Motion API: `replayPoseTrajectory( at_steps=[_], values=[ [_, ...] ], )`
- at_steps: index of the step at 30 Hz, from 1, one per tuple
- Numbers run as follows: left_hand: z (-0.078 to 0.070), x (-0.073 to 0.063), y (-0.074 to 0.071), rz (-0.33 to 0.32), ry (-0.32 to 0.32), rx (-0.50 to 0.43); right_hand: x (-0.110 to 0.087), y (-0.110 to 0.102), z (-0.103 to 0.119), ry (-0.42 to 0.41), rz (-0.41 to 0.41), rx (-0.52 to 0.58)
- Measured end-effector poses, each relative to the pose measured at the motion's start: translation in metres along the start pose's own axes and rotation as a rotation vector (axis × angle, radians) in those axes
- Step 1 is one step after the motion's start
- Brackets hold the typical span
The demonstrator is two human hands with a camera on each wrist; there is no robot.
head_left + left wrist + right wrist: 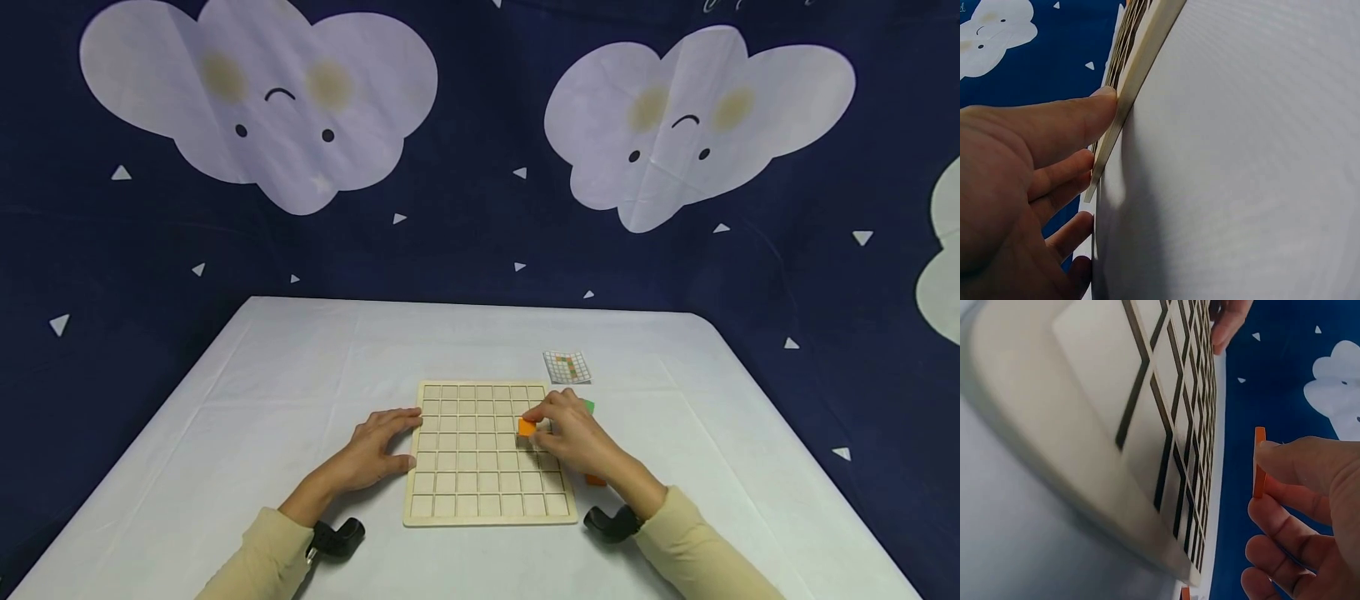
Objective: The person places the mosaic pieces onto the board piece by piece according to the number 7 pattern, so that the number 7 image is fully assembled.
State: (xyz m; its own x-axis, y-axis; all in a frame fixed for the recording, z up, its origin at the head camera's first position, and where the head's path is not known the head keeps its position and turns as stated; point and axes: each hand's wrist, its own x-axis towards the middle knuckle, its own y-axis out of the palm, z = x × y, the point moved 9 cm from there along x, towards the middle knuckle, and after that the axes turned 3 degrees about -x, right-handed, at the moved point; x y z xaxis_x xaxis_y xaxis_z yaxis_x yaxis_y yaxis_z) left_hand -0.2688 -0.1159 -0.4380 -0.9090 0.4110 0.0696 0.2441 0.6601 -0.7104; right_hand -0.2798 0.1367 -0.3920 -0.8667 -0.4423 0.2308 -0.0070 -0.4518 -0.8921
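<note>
Sleeves (258, 554) — right fingers (553, 407) pinch orange tile (527, 427) above grid-board (467, 461); left fingers (396, 425), spread, touch rim (411, 485).

We see navy backdrop (465, 242) beyond left fingers (401, 422) and right fingers (543, 412). Printed on it: upside-down smiling cloud (285, 117) up and left of left fingers, second cloud (693, 137) up and right of right fingers, white triangles (862, 237) scattered. White tablecloth (300, 400) spreads beneath both.

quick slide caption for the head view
Left hand touching a wooden grid board, right hand pinching an orange tile over it.
</note>
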Motion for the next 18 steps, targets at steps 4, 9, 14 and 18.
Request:
replayPoseTrajectory(
  at_steps=[4,9,14,18],
  values=[
    [0.001,0.001,0.0,-0.002,-0.007,0.002,0.003,0.005,0.005,-0.014,0.008,-0.002],
    [0.0,0.001,0.0,-0.007,0.004,0.01,0.007,0.011,0.01,-0.014,0.019,-0.004],
    [0.001,0.001,0.0,-0.009,0.014,0.015,0.012,0.016,0.017,-0.026,0.03,-0.021],
    [0.0,0.001,0.0,-0.01,0.021,0.021,0.017,0.02,0.021,-0.04,0.037,-0.04]
  ],
)
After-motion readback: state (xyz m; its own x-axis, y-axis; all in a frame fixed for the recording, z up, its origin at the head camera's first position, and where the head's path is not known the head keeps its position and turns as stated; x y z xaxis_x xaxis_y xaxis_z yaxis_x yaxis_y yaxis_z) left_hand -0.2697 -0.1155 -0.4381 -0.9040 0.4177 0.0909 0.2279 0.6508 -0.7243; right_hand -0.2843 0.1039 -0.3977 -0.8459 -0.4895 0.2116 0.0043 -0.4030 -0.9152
